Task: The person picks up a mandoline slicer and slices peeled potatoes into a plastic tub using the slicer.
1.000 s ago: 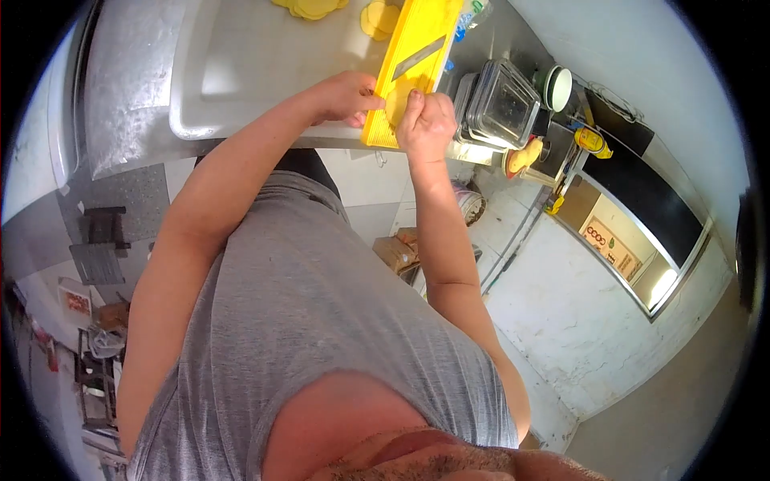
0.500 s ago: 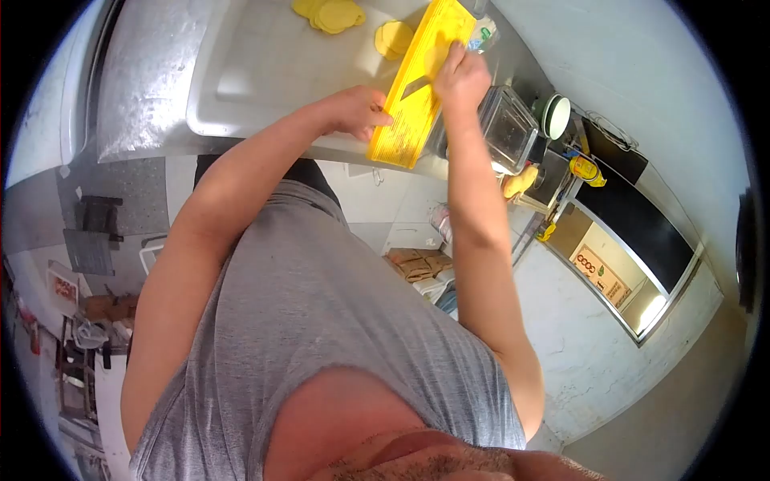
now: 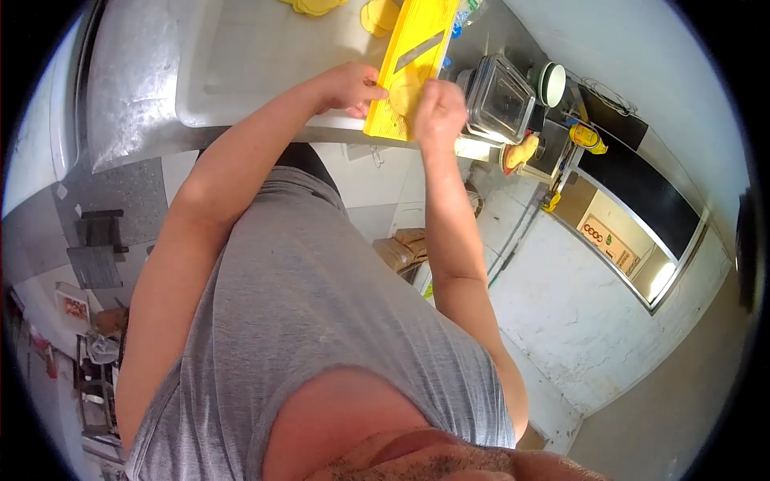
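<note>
A yellow slicer with a slanted metal blade stands tilted at the right side of a whitish tray. My left hand grips the slicer's left edge, fingers curled round it. Below the blade, a pale yellow round piece lies flat against the slicer. My right hand, slightly blurred, is closed at that piece's right side; its fingertips are partly hidden. Thin yellow slices lie in the tray, one group beside the slicer and another at the top edge.
Right of my right hand are stacked clear containers, then a green-and-white bowl. Yellow items sit on a plate near the metal counter's edge. A yellow packet is farther right. Cardboard lies below the counter.
My right hand slid up the slicer with the round piece, past the blade, then came back down to the lower end. My left hand kept its hold. The view shifted and returned.
</note>
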`<act>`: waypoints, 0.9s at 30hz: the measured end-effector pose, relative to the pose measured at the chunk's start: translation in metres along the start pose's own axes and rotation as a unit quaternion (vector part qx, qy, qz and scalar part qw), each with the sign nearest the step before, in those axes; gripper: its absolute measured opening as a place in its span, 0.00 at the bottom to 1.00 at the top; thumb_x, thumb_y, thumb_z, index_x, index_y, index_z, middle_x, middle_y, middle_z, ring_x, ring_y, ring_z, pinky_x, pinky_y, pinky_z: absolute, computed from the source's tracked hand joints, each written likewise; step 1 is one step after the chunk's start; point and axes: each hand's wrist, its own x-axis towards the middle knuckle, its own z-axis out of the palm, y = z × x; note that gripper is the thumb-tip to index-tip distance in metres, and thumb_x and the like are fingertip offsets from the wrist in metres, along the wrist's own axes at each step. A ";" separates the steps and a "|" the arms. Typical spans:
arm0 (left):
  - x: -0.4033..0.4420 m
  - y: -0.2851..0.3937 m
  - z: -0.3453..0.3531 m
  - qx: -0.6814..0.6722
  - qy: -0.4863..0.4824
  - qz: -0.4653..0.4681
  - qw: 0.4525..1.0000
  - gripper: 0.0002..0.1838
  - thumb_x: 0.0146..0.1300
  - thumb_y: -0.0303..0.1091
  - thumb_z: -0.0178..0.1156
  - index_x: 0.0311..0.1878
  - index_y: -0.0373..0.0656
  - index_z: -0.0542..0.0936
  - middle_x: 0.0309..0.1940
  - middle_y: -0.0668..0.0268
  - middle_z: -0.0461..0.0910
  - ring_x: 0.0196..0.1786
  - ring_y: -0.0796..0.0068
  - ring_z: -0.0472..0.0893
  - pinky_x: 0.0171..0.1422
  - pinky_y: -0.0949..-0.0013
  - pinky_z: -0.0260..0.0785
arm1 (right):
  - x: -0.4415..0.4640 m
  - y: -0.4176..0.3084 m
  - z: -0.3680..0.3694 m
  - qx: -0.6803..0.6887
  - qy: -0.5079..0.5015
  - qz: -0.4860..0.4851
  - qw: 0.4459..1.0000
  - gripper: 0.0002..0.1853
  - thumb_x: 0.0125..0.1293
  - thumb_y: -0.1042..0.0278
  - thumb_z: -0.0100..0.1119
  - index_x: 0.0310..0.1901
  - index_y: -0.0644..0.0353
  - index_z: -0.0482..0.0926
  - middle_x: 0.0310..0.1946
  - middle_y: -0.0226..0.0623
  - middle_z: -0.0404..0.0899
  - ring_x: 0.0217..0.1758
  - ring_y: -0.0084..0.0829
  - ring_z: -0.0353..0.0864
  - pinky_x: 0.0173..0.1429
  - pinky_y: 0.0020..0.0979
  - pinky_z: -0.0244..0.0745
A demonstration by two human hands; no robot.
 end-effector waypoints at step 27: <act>-0.003 0.004 0.001 -0.003 0.003 0.001 1.000 0.16 0.70 0.37 0.60 0.54 0.37 0.79 0.42 0.63 0.82 0.35 0.77 0.80 0.41 0.72 0.76 | 0.134 0.058 0.072 -0.073 0.026 -0.101 0.992 0.21 0.71 0.60 0.56 0.21 0.65 0.78 0.20 0.52 0.78 0.24 0.56 0.78 0.29 0.50 0.73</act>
